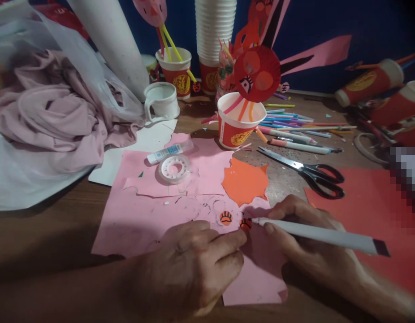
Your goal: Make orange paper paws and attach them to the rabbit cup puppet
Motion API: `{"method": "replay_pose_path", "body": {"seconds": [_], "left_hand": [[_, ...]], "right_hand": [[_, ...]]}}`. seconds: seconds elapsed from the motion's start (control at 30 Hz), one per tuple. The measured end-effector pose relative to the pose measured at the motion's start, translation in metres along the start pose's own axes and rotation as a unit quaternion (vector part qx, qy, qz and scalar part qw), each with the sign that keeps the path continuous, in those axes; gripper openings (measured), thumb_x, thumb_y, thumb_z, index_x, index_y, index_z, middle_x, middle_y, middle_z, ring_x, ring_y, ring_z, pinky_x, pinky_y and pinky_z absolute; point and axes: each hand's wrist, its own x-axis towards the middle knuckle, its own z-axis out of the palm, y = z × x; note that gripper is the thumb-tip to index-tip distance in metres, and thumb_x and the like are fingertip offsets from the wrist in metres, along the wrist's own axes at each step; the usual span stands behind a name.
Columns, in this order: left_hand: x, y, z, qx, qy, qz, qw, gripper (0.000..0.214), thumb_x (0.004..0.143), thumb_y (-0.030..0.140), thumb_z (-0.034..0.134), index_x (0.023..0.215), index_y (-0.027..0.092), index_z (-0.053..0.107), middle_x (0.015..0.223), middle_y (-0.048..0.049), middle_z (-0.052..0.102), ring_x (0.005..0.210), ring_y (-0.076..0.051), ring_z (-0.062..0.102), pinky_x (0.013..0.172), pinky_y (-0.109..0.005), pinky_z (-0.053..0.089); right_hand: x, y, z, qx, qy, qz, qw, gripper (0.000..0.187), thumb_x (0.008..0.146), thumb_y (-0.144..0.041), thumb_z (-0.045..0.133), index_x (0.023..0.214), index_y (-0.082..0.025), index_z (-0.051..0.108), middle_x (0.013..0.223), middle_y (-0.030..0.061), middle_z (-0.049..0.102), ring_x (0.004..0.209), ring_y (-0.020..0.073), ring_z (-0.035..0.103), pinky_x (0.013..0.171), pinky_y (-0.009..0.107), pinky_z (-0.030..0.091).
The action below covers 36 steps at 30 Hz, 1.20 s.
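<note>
A white marker (311, 232) with a dark end is pinched in my right hand (304, 242), its tip touching a small orange paper circle (245, 224) drawn with black lines. My left hand (197, 262) is closed, fingers bent, a fingertip pressing that circle down on the pink paper (254, 278). Just to the left lies a second orange paper circle (225, 218) with similar black strokes. Beyond the hands, a torn-edged orange paper piece (246, 179) rests on the pink sheets.
Black-handled scissors (304, 170) lie beyond my right hand, near red paper (378, 215). A tape roll (174, 168) and glue tube (169, 151) rest on pink paper. A paper cup (236, 130) holds a red paper figure (257, 74); several pens (298, 146) lie behind.
</note>
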Motion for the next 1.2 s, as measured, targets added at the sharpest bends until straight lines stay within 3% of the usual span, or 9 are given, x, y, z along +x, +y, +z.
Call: {"method": "replay_pose_path", "body": {"seconds": [0.23,0.67,1.0,1.2], "left_hand": [[0.0009,-0.0001,0.0011,-0.002,-0.01,-0.005,1.0,0.016,0.079,0.013,0.042,0.088,0.015,0.055,0.113,-0.0062,0.058,0.065,-0.013,0.053,0.051,-0.029,0.037],[0.0018,0.0001,0.0007,0.0,-0.001,-0.004,1.0,0.016,0.077,0.01,0.042,0.085,0.015,0.055,0.104,-0.0065,0.062,0.06,-0.014,0.051,0.049,-0.029,0.038],[0.0014,0.0,0.0011,0.006,0.003,-0.002,1.0,0.016,0.077,0.011,0.043,0.086,0.014,0.055,0.102,-0.008,0.061,0.059,-0.013,0.051,0.049,-0.028,0.038],[0.0015,0.0,0.0015,0.004,0.0,-0.009,1.0,0.017,0.076,0.009,0.042,0.086,0.015,0.055,0.105,-0.0076,0.061,0.059,-0.014,0.051,0.05,-0.028,0.038]], "right_hand": [[0.0004,-0.0026,0.0001,0.007,0.009,-0.01,1.0,0.011,0.074,-0.032,0.051,0.068,-0.024,0.054,0.057,-0.0014,0.066,0.045,0.0156,0.06,0.04,0.024,0.044],[-0.0004,-0.0045,0.0007,0.012,0.003,-0.019,1.0,0.012,0.075,-0.031,0.051,0.068,-0.024,0.058,0.057,0.0004,0.067,0.051,0.0173,0.063,0.045,0.024,0.047],[0.0003,-0.0031,-0.0021,0.039,0.0,0.013,0.999,0.011,0.074,-0.029,0.052,0.065,-0.023,0.054,0.058,-0.0017,0.067,0.046,0.0141,0.06,0.042,0.022,0.045],[0.0027,-0.0008,-0.004,0.034,-0.008,-0.005,0.999,0.012,0.073,-0.028,0.052,0.062,-0.022,0.052,0.049,-0.0036,0.061,0.039,0.0112,0.054,0.038,0.02,0.041]]}}
